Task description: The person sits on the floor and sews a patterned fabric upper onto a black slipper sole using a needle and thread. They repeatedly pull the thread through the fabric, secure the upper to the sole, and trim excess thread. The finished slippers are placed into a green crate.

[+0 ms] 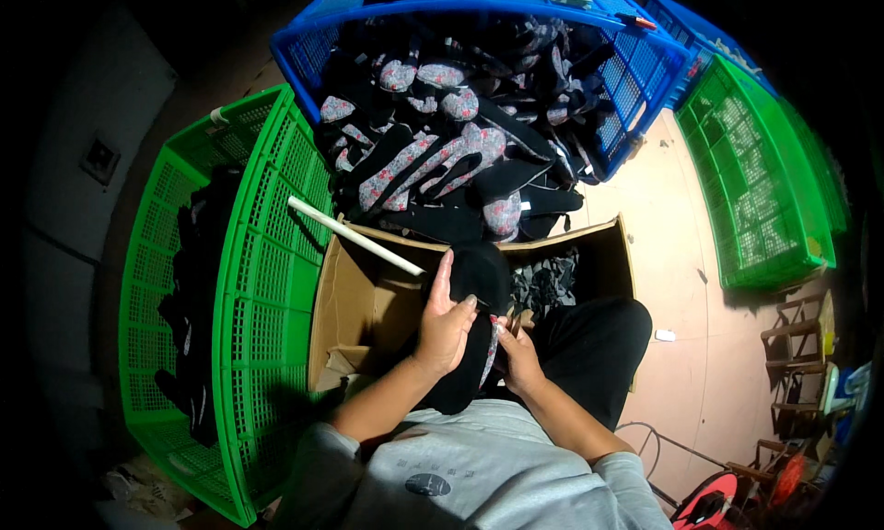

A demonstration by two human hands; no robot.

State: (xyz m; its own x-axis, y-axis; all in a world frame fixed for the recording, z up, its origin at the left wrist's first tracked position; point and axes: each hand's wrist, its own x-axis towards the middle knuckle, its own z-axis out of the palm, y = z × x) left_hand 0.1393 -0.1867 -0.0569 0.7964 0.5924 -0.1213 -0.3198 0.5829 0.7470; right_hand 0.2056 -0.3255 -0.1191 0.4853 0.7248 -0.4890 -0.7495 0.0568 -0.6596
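Above my lap I hold a black cloth shoe piece (481,277) with a floral edge, its rounded end pointing away from me. My left hand (446,326) lies along its left side, thumb pressed on top and fingers stretched along or behind it. My right hand (522,357) pinches the floral edge near the middle of the piece. Just beyond, an open cardboard box (331,314) stands around my legs, with dark grey scraps (545,283) in its right part. A white rod (354,233) leans across the box's far left corner.
A blue crate (649,83) lies ahead, with a heap of black and floral cloth shoe pieces (442,157) spilling toward the box. Green crates (241,281) with dark pieces stand at left. Another green crate (755,180) is at right, near a wooden rack (794,341).
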